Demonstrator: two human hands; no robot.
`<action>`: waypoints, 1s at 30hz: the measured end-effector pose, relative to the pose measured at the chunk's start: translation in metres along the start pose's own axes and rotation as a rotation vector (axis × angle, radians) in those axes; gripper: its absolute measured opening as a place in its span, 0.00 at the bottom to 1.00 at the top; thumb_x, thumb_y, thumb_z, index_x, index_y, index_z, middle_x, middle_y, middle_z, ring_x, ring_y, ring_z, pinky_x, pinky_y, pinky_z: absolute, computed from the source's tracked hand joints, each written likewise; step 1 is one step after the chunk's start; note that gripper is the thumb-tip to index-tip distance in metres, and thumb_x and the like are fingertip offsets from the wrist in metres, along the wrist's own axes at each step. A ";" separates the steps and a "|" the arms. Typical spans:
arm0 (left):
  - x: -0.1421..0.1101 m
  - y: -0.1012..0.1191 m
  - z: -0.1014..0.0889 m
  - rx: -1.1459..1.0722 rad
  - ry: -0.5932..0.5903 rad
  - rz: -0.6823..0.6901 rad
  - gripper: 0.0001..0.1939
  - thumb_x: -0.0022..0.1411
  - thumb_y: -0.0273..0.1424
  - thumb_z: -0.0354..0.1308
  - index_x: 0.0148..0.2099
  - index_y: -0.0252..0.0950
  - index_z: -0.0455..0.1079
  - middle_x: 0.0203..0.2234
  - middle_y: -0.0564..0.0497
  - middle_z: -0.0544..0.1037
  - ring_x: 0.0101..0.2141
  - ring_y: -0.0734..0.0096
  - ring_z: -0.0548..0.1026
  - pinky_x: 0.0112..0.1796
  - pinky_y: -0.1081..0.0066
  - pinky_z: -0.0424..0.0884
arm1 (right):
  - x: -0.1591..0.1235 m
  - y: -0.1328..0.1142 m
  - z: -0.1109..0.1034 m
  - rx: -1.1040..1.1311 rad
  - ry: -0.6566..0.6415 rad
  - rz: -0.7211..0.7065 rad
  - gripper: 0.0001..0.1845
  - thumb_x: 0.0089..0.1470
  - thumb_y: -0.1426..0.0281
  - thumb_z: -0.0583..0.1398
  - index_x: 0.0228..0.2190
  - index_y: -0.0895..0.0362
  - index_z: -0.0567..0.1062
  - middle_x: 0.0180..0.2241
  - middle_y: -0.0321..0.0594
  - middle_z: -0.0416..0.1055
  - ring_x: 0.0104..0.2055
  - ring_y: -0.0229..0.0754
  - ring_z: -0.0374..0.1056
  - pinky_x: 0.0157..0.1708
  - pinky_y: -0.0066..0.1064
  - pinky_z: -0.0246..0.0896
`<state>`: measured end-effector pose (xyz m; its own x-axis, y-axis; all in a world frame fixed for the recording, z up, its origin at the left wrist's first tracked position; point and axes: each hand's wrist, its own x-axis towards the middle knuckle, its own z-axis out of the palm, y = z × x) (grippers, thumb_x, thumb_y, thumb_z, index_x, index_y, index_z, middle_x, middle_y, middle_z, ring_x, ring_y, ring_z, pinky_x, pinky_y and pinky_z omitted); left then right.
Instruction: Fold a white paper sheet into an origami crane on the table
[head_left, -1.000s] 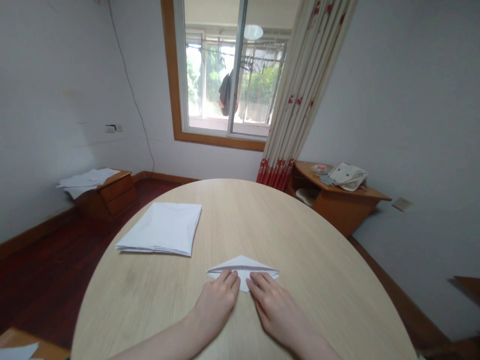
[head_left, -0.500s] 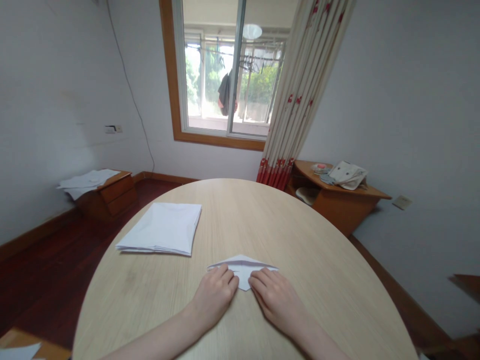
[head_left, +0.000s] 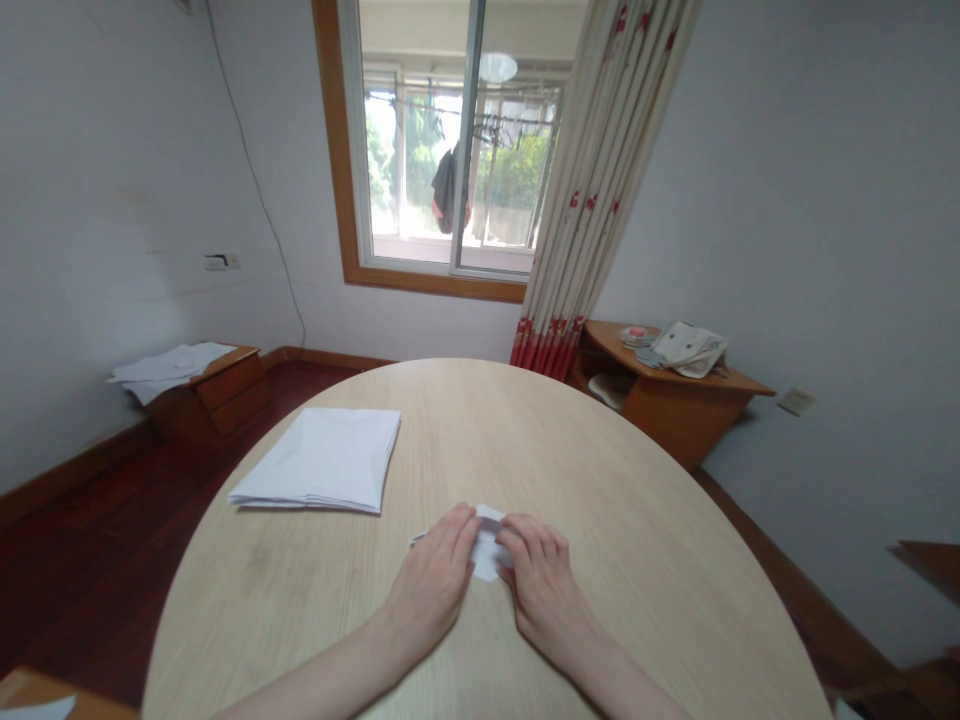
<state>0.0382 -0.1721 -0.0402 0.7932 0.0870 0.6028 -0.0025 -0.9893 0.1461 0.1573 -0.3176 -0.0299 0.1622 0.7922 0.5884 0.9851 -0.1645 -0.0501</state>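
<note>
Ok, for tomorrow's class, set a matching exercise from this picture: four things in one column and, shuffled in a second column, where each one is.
Things:
1. Folded white paper
2. Stack of white paper
3. Cream cloth item
4. Red-hemmed curtain

Places:
A. Beside the window
B. Between the left hand and right hand
C. On the wooden corner table
D. On the oval table, left of the hands

Pairs: 1-B, 2-D, 3-C, 4-A
</note>
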 end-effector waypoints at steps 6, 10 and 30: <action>0.000 0.001 -0.002 -0.102 -0.063 -0.076 0.24 0.65 0.22 0.43 0.63 0.33 0.50 0.51 0.40 0.73 0.52 0.61 0.72 0.48 0.61 0.73 | -0.002 0.003 0.005 0.244 -0.119 0.099 0.40 0.53 0.85 0.46 0.63 0.54 0.42 0.63 0.54 0.49 0.66 0.49 0.46 0.57 0.49 0.57; -0.002 0.001 0.002 -0.060 -0.118 -0.064 0.24 0.67 0.24 0.43 0.64 0.31 0.50 0.55 0.38 0.70 0.55 0.59 0.69 0.49 0.60 0.72 | -0.004 0.004 0.006 0.341 -0.284 0.196 0.45 0.54 0.86 0.45 0.65 0.50 0.31 0.68 0.49 0.34 0.68 0.47 0.43 0.58 0.46 0.59; -0.005 -0.002 0.017 0.109 -0.252 -0.039 0.20 0.69 0.25 0.42 0.61 0.30 0.61 0.57 0.38 0.67 0.58 0.54 0.65 0.53 0.45 0.65 | 0.009 0.012 -0.006 0.262 -0.601 0.137 0.35 0.56 0.85 0.43 0.64 0.58 0.51 0.65 0.49 0.47 0.68 0.44 0.39 0.64 0.55 0.39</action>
<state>0.0445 -0.1731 -0.0573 0.9178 0.1066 0.3824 0.0855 -0.9937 0.0718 0.1703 -0.3159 -0.0208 0.2153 0.9764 0.0150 0.9224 -0.1983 -0.3315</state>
